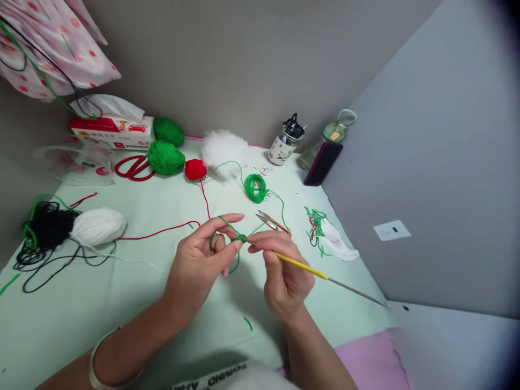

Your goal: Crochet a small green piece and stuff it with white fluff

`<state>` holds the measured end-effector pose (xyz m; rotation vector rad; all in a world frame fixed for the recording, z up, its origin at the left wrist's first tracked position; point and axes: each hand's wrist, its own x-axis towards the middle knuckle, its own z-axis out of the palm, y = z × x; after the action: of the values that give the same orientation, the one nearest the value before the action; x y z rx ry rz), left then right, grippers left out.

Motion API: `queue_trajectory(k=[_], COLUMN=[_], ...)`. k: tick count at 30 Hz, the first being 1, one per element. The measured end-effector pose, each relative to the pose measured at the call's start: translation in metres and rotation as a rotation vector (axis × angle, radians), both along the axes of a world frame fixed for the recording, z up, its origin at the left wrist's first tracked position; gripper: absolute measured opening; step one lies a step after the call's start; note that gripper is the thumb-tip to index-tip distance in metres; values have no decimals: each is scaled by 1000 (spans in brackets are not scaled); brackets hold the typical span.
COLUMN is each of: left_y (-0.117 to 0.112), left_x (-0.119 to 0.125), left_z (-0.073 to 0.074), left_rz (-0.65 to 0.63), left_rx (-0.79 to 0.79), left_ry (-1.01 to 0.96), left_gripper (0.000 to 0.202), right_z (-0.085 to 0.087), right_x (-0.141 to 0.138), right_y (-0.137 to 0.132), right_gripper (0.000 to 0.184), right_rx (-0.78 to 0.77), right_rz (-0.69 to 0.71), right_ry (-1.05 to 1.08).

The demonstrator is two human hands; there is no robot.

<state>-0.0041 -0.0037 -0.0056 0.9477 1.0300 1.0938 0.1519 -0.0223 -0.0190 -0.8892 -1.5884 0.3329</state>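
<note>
Above the near middle of the tabletop [122,303], a strand of green yarn [232,266] is held between both hands, looped and knotted where the fingertips meet. The left hand [199,265] is half open: its forefinger is stretched out with the yarn laid over it, while the thumb and a curled finger pinch the knot. The right hand [284,276] is closed in a pencil-like grip on a crochet hook [309,269] with a yellow handle, its bare metal end pointing out towards the right edge; the hook's tip is hidden at the knot. From the hands the strand runs back to a small green yarn coil [255,188], passing thread snips [270,221] that lie just behind the right hand. Yarn scraps [314,222] and a white tissue [337,241] lie near the right edge, close to the grey wall [426,162]. Bare cloth lies in front of and to the left of the hands, down to the near edge. Further left, a white yarn ball [99,226] touches a black yarn tangle [46,230] by the left edge. Along the far edge are a tissue box [111,130], red scissors [132,167], two green yarn balls [166,157], a red yarn ball [195,169], white stuffing [223,149], a jar [284,145] and a bottle [333,132] in the far right corner.
</note>
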Motion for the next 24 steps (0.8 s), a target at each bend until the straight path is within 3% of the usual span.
queue_trajectory(k=[7,14,24], left_y=[1,2,7], left_x=[1,-3,-5], left_z=[4,3,7], left_rz=[-15,-65,-146], left_rx=[-1,-47,-113], left_ry=[-10,-60,-139], left_gripper=[30,31,28], right_z=[2,2,5], right_x=[-1,1,0], right_y=[-1,6,4], right_gripper=[24,19,18], right_rx=[-108,-225,-238], right_rz=[12,175,133], right_ry=[164,430,362])
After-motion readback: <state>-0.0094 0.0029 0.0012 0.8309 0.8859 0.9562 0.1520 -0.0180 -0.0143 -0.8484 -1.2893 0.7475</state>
